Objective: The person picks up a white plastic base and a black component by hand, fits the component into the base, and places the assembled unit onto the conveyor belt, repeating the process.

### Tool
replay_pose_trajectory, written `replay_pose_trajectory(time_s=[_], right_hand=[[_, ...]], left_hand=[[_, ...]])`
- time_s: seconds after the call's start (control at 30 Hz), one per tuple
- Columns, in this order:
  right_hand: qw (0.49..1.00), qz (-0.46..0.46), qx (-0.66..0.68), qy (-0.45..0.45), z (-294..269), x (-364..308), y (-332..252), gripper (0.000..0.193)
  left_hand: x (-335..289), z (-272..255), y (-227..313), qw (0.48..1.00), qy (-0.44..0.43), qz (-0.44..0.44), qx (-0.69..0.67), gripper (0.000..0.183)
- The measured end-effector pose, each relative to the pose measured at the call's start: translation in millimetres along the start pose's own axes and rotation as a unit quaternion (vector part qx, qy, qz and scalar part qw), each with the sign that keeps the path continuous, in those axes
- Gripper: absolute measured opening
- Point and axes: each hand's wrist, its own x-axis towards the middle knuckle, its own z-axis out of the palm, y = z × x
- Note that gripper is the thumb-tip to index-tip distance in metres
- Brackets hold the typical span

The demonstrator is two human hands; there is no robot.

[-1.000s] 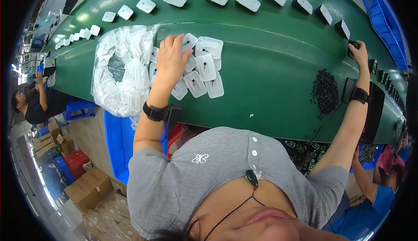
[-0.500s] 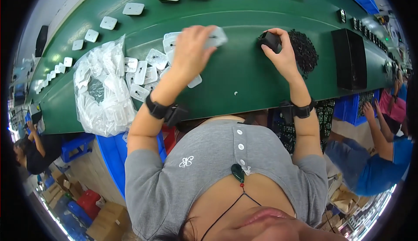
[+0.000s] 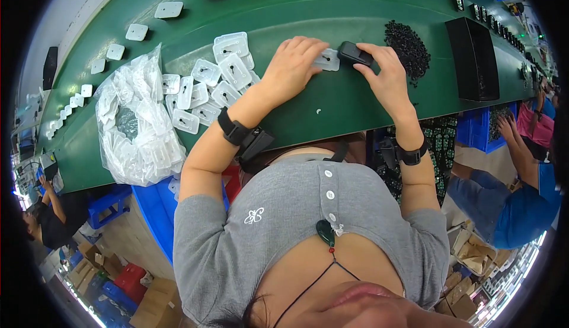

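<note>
My left hand (image 3: 295, 67) is closed on the edge of a translucent white plastic cover (image 3: 327, 60) with a small dark mark in its middle. Right beside that cover's far end is a small black plastic box (image 3: 355, 54), gripped between the thumb and fingers of my right hand (image 3: 385, 74). Cover and box are close together over the green table; whether they touch I cannot tell. Left of my left hand lies a loose heap of similar white covers (image 3: 235, 70). A pile of small black parts (image 3: 408, 49) lies just beyond my right hand.
A clear plastic bag (image 3: 139, 120) of white pieces lies at the left of the green table (image 3: 284, 117). To the right stands a black bin (image 3: 472, 61). White-topped boxes (image 3: 169, 10) form a row along the far side. Other people work at both sides.
My left hand has moved right with the white cover, toward the box. My right hand has shifted slightly left, and the black box is turned to lie flatter. Several row boxes have moved left.
</note>
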Motion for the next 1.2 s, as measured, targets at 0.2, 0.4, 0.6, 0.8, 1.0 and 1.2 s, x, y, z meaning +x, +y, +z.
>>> replay_pose_trajectory(time_s=[0.2, 0.4, 0.6, 0.8, 1.0, 1.2], right_hand=[[0.996, -0.072, 0.034, -0.043, 16.8, 19.9, -27.7, 0.038], [0.992, -0.087, 0.006, -0.096, 27.3, 25.6, -25.9, 0.037], [0.993, -0.102, -0.012, -0.061, 37.0, 18.3, -24.8, 0.037], [0.991, -0.085, 0.060, -0.080, 35.1, 22.3, -16.7, 0.036], [0.922, 0.100, 0.326, -0.183, 18.7, 46.6, 3.9, 0.045], [0.760, 0.188, 0.620, -0.047, 9.5, 32.4, 5.2, 0.052]], left_hand=[[-10.8, -18.1, -6.5, 0.997, 0.043, -0.041, -0.054, 0.051], [-20.9, -12.5, -8.8, 0.999, -0.024, -0.043, -0.007, 0.058], [-24.0, -8.4, -2.5, 0.996, -0.034, -0.026, 0.077, 0.053], [-21.6, 4.9, 4.8, 0.987, 0.007, -0.008, 0.160, 0.049], [7.1, 4.6, 0.2, 0.998, 0.032, -0.048, 0.030, 0.044], [42.7, 9.5, 21.2, 0.883, 0.041, -0.257, -0.392, 0.030]])
